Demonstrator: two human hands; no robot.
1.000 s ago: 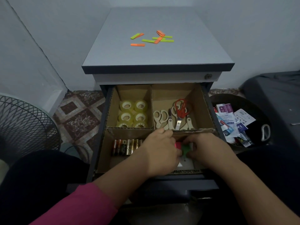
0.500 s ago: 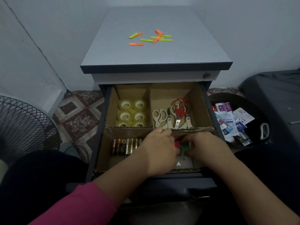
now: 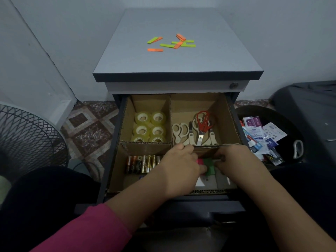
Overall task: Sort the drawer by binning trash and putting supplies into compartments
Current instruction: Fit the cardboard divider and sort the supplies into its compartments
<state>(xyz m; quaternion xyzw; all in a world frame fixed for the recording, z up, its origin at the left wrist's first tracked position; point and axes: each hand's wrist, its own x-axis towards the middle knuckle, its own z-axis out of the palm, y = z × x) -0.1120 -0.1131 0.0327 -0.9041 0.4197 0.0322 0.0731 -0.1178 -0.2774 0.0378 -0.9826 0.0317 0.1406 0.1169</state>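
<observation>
The open drawer (image 3: 116,151) holds a cardboard divider with several compartments. Clear tape rolls (image 3: 151,127) fill the back left one, scissors (image 3: 197,127) the back right one, batteries (image 3: 141,163) the front left one. In the front right compartment my left hand (image 3: 179,169) and my right hand (image 3: 236,162) meet over a small stack of pink and green sticky notes (image 3: 207,165). Both hands pinch the stack between curled fingers. White items (image 3: 209,182) lie under it, partly hidden.
Orange and green sticky strips (image 3: 172,42) lie scattered on the cabinet top (image 3: 181,66). A dark bin (image 3: 291,124) at the right holds wrappers and packaging (image 3: 261,137). A black wire fan guard (image 3: 27,142) stands at the left on the tiled floor.
Both hands stay in the front right compartment on the pink and green stack, shifting only slightly. Nothing else has moved.
</observation>
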